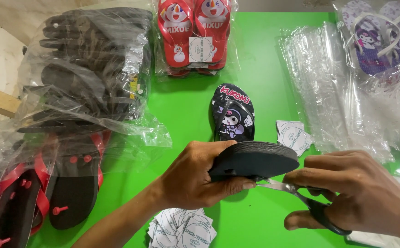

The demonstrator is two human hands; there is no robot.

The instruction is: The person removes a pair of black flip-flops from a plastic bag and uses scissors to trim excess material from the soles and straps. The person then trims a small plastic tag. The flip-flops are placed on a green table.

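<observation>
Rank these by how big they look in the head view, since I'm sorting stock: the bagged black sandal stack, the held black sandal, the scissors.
1. Bagged black sandal stack, clearly largest.
2. Held black sandal.
3. Scissors, partly hidden by the right hand, so unsure.

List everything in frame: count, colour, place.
Held sandal: one, black sole up, centre, in left hand.
Scissors: one pair, silver blades, dark handles, in right hand, blades at the held sandal's edge.
Cartoon sandal: one, black with cartoon print, on table behind the held sandal.
Red pair: bagged, red with snowman print, top centre.
Black stack: bagged, black, count unclear, top left.
Red-strap sandals: black soles, red straps, bagged, count unclear, lower left.
Purple pair: bagged, top right.
Clear bags: pile, right.
Tags: white round, one pile bottom centre, another right of the cartoon sandal.
Table: green.
Left hand: grips sandal.
Right hand: grips scissors.
</observation>
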